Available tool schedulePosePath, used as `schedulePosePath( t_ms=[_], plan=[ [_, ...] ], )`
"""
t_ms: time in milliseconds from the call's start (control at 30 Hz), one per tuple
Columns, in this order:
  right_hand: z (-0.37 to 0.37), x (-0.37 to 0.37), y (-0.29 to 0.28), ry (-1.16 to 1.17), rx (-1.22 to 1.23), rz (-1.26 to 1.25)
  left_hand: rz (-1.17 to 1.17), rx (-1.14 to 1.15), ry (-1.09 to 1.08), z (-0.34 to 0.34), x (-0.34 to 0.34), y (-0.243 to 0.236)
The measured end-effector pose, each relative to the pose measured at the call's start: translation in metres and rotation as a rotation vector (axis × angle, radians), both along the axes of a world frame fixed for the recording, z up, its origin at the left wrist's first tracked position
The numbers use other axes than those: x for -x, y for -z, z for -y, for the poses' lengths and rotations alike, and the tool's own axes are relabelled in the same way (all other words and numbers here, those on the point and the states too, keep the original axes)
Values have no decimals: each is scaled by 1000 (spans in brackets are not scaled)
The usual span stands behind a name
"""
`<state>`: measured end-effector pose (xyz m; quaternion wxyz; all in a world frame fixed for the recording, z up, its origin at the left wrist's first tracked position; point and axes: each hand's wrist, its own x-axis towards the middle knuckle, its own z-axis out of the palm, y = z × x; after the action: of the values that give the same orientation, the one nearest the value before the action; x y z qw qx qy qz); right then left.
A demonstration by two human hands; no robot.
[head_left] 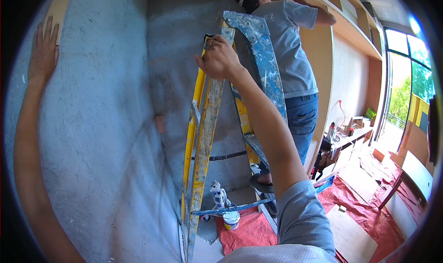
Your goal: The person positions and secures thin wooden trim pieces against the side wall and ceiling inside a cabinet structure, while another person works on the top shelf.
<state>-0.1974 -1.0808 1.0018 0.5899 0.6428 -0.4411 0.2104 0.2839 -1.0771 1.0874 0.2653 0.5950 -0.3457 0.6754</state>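
My left hand [44,48] lies flat with its fingers stretched upward at the upper left, against the grey wall [101,78] and the lower end of a pale wooden strip [61,4]. My right hand [220,57] is closed round the upper part of a paint-spattered yellow stepladder [203,143], near its blue top plate [247,25]. The fingertips behind the rail are hidden. Another person [288,50] in a grey shirt and jeans stands on the ladder's far side, arms raised at a wooden shelf unit [348,32].
Below the ladder stand a white tub [231,220] and a white bottle [218,194]. Red sheeting [249,230] covers part of the floor. To the right are loose boards [350,235], a low bench [355,136] with tools and a dark-edged table [413,173], near tall windows [401,74].
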Motion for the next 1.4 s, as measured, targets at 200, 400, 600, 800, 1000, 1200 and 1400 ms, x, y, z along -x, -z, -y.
schedulePosePath(
  t_ms=[200,400,600,800,1000,1200,1400],
  plan=[
    [-3,-1,1,35,-26,21,-37,-29,-32,-2,8,0],
    [-7,-4,0,78,-55,6,-56,-42,-45,-4,8,0],
    [-6,-4,-1,44,-41,43,-77,-47,-48,-7,12,1],
    [-10,-5,0,64,-87,46,-62,-30,-24,-5,9,2],
    [-8,-3,1,44,-62,45,-79,-47,-34,-8,13,3],
    [-10,-7,0,81,-71,45,-85,-56,-76,-9,12,2],
    [-11,-6,0,100,-82,35,-79,-65,-80,-8,15,2]
  ],
)
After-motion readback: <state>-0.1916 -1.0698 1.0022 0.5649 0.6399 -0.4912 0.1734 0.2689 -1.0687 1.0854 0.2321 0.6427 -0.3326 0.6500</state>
